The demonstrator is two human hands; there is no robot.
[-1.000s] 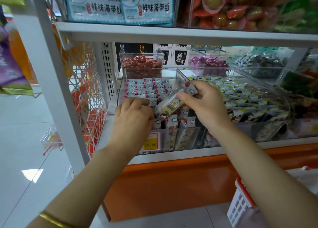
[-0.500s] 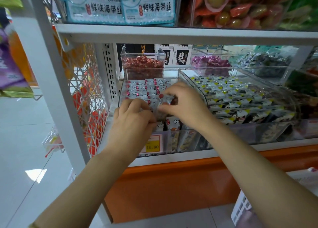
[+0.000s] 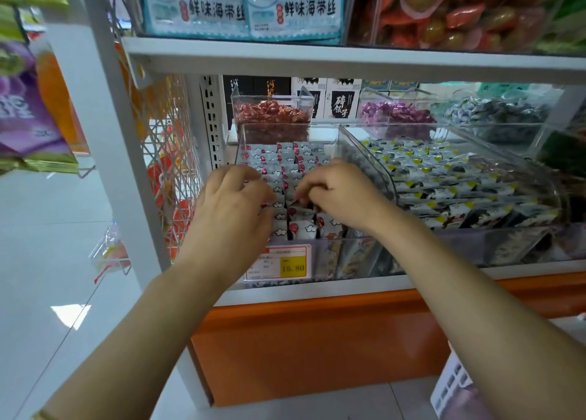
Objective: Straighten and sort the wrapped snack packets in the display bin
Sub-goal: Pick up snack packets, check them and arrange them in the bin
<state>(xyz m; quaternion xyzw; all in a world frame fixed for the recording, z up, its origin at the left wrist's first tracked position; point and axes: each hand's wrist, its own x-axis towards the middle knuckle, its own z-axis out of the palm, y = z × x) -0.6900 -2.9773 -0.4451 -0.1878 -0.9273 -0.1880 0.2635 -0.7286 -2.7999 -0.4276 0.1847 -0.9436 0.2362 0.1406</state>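
Observation:
A clear display bin (image 3: 344, 140) on the middle shelf holds rows of white snack packets (image 3: 287, 161) with red dots and cloud marks. My left hand (image 3: 233, 204) lies over the packets on the bin's left side, fingers bent down among them. My right hand (image 3: 341, 194) is at the bin's middle, its fingertips pinching the top of one packet (image 3: 301, 204) in the front rows. The packets under both hands are hidden.
A second clear bin (image 3: 539, 166) of black-and-white packets with yellow corners sits to the right. Behind stand bins of red (image 3: 271, 113) and purple (image 3: 394, 115) sweets. A yellow price tag (image 3: 293, 267) marks the front. A white shelf (image 3: 317, 55) hangs close above; a basket (image 3: 453, 384) stands below right.
My right hand brought a raised packet down and left into the front rows. My left hand stayed on the packets at the left, shifting slightly forward.

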